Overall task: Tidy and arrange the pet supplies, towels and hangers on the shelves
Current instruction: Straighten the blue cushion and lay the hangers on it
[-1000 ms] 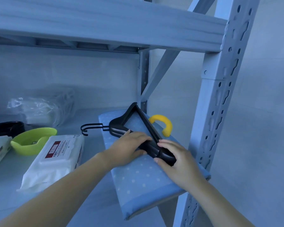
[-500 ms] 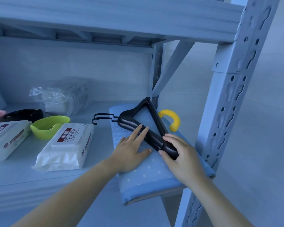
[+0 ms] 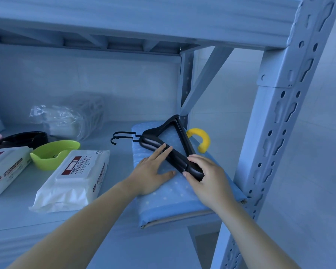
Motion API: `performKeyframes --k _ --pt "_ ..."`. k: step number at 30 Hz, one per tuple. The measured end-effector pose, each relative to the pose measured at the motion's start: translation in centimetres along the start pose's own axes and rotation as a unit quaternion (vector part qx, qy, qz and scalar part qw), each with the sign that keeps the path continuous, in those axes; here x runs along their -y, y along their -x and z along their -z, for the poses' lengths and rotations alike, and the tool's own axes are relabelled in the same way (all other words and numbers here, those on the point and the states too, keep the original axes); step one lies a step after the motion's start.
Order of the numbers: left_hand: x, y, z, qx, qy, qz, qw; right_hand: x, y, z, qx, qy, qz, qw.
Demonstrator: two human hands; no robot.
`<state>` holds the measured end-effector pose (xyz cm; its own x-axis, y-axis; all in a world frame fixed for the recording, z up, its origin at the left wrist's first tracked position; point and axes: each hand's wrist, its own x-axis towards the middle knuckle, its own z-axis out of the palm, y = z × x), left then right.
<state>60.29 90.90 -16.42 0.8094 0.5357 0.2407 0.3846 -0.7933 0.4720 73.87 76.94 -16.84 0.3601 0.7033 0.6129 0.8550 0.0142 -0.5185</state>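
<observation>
Black plastic hangers (image 3: 179, 158) on dotted towel (image 3: 169, 193)

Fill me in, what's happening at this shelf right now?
A person is lining up a stack of black hangers lying on a folded blue towel at the right end of the shelf. The left hand lies flat on the towel, with straight fingers against the hangers' near side. The right hand grips their near end. The hooks point left. Packs of wipes and a green bowl sit further left.
</observation>
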Motion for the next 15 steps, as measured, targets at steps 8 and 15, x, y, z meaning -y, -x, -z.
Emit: performKeyframes --k 8,15 --pt "2.2 -3.6 0.5 -0.032 0.024 -0.002 0.999 -1.2 -3.4 -2.1 0.01 0.005 -0.009 1.0" --pt "3.7 -5.9 0.6 -0.059 0.016 -0.01 0.998 -2.3 -5.4 -3.3 0.011 -0.007 -0.011 1.0"
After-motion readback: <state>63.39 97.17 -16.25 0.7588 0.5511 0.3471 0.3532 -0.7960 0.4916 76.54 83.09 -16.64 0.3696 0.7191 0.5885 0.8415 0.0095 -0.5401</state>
